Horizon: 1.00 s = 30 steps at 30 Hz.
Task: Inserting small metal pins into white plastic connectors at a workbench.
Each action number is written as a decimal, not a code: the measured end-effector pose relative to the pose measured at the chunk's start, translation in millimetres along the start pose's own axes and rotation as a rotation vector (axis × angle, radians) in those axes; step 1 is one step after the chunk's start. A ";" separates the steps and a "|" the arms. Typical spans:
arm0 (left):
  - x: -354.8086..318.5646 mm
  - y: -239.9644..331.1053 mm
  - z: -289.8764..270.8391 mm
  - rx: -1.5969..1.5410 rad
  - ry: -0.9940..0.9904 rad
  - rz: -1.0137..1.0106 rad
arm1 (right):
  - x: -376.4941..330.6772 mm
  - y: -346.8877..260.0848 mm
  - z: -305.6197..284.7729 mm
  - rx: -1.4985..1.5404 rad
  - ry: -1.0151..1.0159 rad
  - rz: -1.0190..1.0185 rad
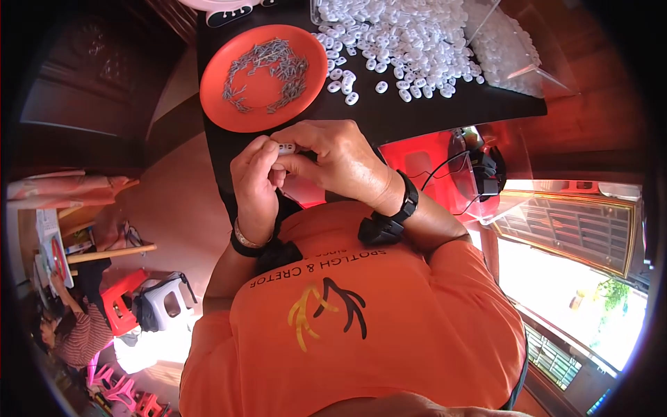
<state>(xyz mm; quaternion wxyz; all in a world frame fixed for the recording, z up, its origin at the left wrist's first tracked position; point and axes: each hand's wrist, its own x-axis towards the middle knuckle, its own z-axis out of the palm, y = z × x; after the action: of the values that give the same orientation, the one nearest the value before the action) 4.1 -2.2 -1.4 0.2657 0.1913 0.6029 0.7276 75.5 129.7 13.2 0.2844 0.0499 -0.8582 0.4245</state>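
Fingers of the left hand (253, 184) curl shut around 1 end of a small white plastic piece (285, 148), steadying it close to the chest. Just right, the right hand (333, 156) pinches its other end, closed over it. Above them on the black bench (431, 111), an orange round plate (233, 115) keeps thin grey metal pins (267, 69) corralled; further right lies a loose heap of glossy white oval parts (396, 42).

Red stool (119, 300), folded pink cloth (62, 187), barred window (566, 233)
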 end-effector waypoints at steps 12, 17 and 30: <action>4.0 0.0 -6.6 -0.005 -0.118 -0.008 | 63.4 4.8 -218.5 -0.745 0.559 -0.044; 3.8 0.9 -9.9 -0.007 -0.131 -0.008 | 75.9 15.2 -256.8 -1.179 0.512 -0.113; 1.8 2.5 -7.2 -0.031 -0.118 -0.001 | 74.7 103.7 -112.6 -0.821 -0.310 0.083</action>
<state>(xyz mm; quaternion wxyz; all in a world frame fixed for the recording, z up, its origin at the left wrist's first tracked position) -2.0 -7.0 -0.5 0.3039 0.2293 0.5748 0.7243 29.5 292.4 34.0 0.1311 -0.0387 -0.9895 0.0468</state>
